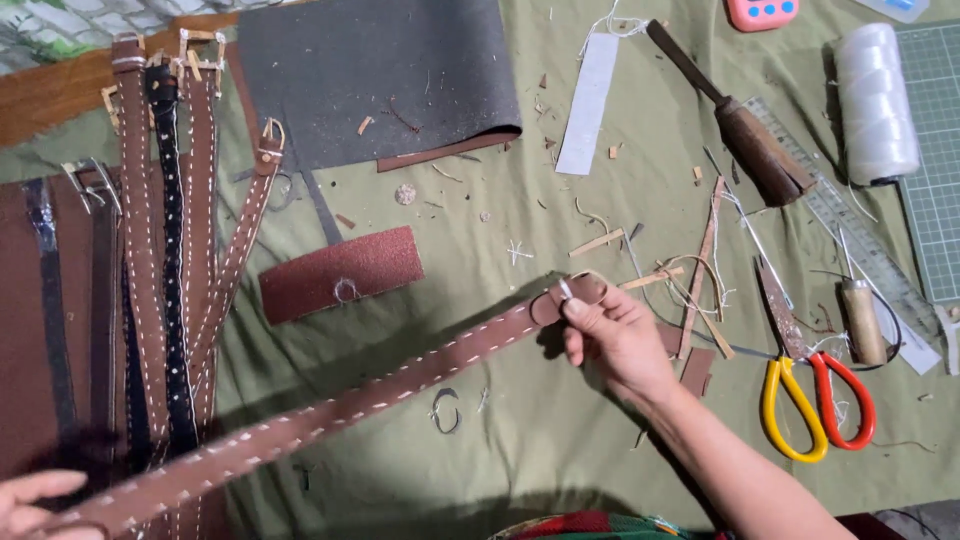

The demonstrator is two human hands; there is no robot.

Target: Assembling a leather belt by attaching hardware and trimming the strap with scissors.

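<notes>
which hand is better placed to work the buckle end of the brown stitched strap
The right hand: its fingertips already pinch the brown stitched strap at the buckle end. The left hand only holds the far end, at the lower left corner.

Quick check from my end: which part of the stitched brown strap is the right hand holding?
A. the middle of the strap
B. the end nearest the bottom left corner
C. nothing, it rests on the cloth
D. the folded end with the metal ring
D: the right hand pinches the folded end of the stitched brown strap at its metal ring, while the left hand holds the far end at the lower left.
</notes>
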